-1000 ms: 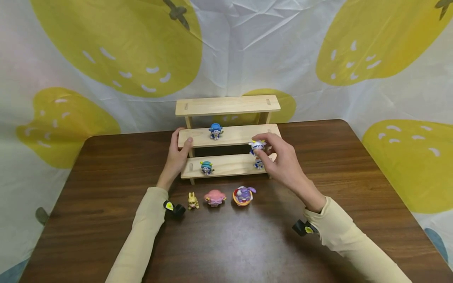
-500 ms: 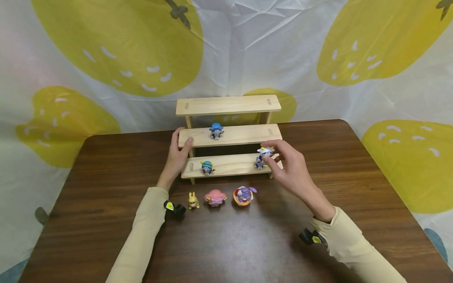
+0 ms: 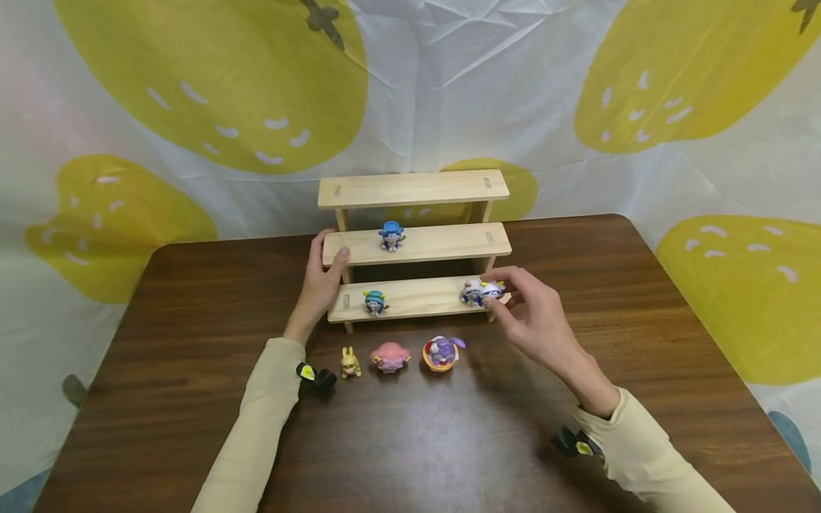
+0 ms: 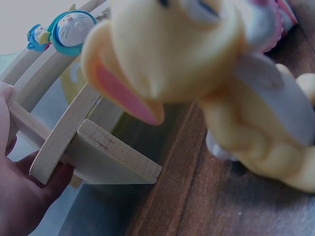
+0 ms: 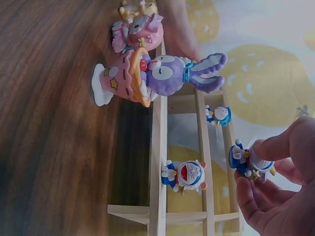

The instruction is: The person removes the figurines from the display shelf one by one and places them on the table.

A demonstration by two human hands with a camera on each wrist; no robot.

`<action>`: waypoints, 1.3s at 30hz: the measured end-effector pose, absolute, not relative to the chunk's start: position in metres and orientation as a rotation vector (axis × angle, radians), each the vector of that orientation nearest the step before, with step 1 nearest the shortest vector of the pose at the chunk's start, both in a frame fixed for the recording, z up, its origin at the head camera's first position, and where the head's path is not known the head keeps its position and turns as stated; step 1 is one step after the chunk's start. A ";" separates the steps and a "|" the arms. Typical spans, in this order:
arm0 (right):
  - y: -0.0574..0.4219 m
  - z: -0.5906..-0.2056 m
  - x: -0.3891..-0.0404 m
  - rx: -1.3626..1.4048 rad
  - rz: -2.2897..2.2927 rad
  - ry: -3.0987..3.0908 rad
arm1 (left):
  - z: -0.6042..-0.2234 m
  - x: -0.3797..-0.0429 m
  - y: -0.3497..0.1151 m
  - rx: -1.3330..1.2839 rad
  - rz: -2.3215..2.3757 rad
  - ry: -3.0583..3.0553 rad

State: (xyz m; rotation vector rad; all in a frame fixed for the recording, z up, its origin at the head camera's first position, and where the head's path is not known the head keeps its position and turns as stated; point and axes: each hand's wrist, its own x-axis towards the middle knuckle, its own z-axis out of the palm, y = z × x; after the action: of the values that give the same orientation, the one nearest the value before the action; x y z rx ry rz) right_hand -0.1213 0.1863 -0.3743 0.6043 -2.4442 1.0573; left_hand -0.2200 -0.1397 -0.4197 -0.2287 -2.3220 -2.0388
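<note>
My right hand (image 3: 535,320) pinches a small white-hooded figurine with yellow horns (image 3: 492,291) between thumb and fingers, over the right end of the bottom shelf (image 3: 423,299). Close to its left stands a similar blue-and-white figurine with brownish ears and an open red mouth (image 5: 184,175). My left hand (image 3: 323,278) grips the left end of the middle shelf (image 3: 442,244) of a pale wooden three-step stand, thumb on top. A blue-hatted figurine (image 3: 392,236) stands on that middle shelf. Toward the left of the bottom shelf is a figurine with a teal horned hat (image 3: 375,303).
On the brown table (image 3: 398,449) before the stand, a yellow rabbit figurine (image 3: 350,363), a pink figurine (image 3: 390,358) and a purple rabbit in a cup (image 3: 441,353) stand in a row. The top shelf (image 3: 413,189) rises behind, near a lemon-patterned cloth (image 3: 410,85).
My right hand has moved right and toward me, down from in front of the middle shelf to the bottom shelf's right end, carrying the horned figurine. The left hand stays put.
</note>
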 end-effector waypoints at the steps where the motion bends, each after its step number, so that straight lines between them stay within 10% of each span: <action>1: 0.187 -0.375 -0.120 0.605 1.061 -2.449 | -0.420 -0.220 -0.140 -0.230 -2.038 -2.323; 39: 0.199 -0.425 -0.099 0.608 1.200 -2.660 | -0.420 -0.220 -0.139 -0.243 -2.060 -2.280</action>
State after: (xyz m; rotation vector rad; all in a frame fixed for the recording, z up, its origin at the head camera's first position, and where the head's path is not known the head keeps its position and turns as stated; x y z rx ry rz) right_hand -0.0987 0.1992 -0.4254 0.6081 -2.6601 1.1998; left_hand -0.2203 -0.1391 -0.4200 -0.2425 -2.2801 -2.0603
